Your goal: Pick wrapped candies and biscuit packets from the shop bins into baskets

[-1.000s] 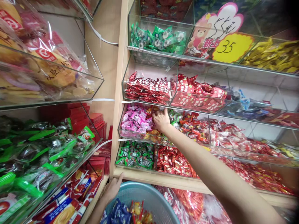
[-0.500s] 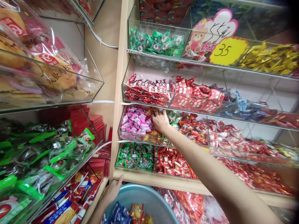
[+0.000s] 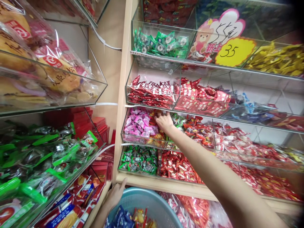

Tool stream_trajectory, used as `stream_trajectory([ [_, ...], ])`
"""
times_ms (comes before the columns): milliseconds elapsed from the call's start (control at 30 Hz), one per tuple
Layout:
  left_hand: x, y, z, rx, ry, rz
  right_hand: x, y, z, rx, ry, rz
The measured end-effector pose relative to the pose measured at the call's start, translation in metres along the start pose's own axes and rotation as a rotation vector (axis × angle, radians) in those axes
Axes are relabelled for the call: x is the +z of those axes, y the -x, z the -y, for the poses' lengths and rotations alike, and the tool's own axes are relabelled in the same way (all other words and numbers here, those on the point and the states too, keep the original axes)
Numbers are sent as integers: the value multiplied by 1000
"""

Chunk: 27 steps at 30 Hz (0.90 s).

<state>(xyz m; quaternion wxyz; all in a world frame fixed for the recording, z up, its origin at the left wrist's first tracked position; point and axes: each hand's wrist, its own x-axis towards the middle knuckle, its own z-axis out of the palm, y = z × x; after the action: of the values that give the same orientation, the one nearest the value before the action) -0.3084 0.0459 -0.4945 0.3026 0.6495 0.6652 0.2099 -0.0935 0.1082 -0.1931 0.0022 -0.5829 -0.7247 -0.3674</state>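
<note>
My right hand [image 3: 164,123] reaches into a clear bin on the third shelf of the right-hand rack. Its fingers are curled down among gold-and-red wrapped candies [image 3: 158,136], and the fingertips are hidden, so what they grip does not show. Pink-wrapped candies [image 3: 140,123] lie just left of it, and green-wrapped ones [image 3: 177,120] to its right. Low down, my left hand [image 3: 116,193] is closed at the left rim of a blue plastic basin [image 3: 152,194], thumb pointing up and fingers mostly hidden. Inside the basin are blue packets [image 3: 122,218] and gold-and-red candies [image 3: 140,217].
Clear bins of wrapped sweets fill the rack, divided by a wooden upright [image 3: 122,95]. Price signs [image 3: 235,52] hang at the upper right. At left, angled shelves hold bagged pastries [image 3: 59,68] and green packets [image 3: 57,148]. Red bags [image 3: 193,205] lie under the wooden ledge [image 3: 163,182].
The fingers of my right hand have curled in more among the candies. My left hand and the basin stay in place; the view has shifted very slightly.
</note>
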Motion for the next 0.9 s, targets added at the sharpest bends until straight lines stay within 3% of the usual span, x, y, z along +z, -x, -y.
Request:
stream_trajectory([
  [267,0,-2,1,-23,10,6,-4,10,2,-15,51,-189],
  [533,1,-2,2,-16,1,-8,2,10,1,-36,69,-148],
  [900,6,-8,7,2,-3,-6,-13,35,2,8,24,-255],
])
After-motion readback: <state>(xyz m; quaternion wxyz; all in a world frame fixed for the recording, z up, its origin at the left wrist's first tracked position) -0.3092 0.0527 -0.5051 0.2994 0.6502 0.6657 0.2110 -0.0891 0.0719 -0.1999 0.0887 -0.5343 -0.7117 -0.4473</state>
